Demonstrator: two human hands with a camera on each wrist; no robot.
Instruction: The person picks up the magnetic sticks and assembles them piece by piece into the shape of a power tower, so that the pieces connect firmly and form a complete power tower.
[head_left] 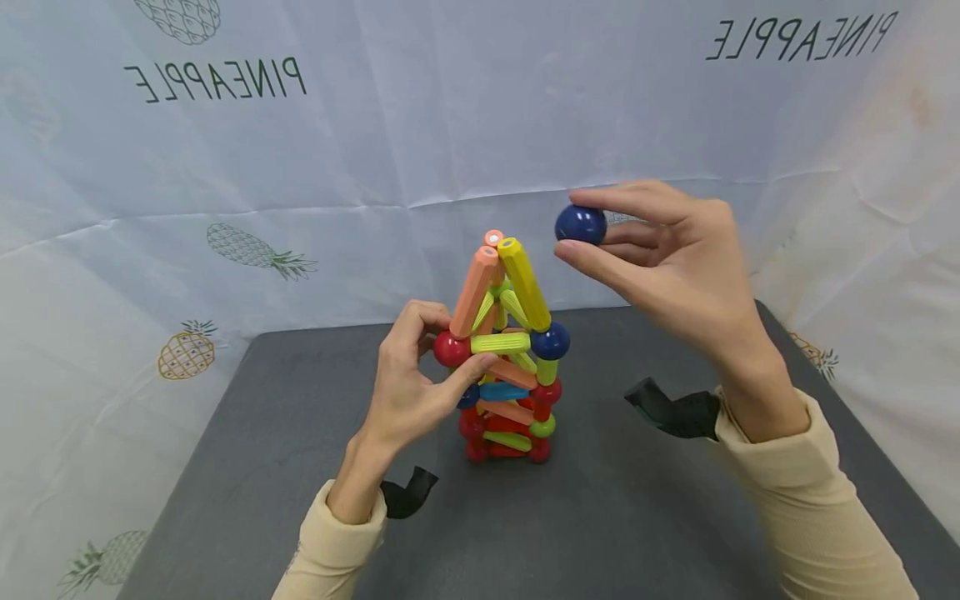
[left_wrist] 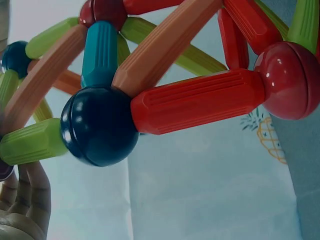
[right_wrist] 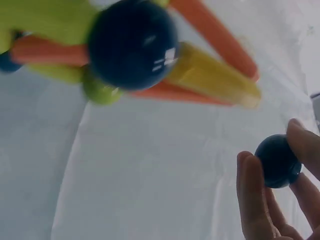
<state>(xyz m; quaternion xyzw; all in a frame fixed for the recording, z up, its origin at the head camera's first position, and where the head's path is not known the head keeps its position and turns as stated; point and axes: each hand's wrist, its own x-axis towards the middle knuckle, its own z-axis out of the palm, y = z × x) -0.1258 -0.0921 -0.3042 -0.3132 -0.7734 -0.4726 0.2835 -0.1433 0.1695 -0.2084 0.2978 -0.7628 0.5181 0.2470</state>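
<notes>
A tower of coloured rods and balls [head_left: 504, 392] stands on the dark table, its top formed by leaning rods, among them an orange rod [head_left: 474, 292] and a yellow rod [head_left: 525, 283]. My left hand [head_left: 408, 387] grips the tower's upper left side at a red ball [head_left: 452, 348], thumb across the front. Up and to the right of the rod tips, my right hand [head_left: 675, 258] pinches a dark blue ball [head_left: 581, 224] between thumb and fingers. In the right wrist view that blue ball [right_wrist: 278, 161] is apart from the yellow rod [right_wrist: 215, 75].
The dark grey table [head_left: 600, 517] extends around the tower. Behind it hangs a white cloth [head_left: 480, 125] with pineapple prints, which also covers the sides. Black straps [head_left: 675, 408] stick out from both wrists.
</notes>
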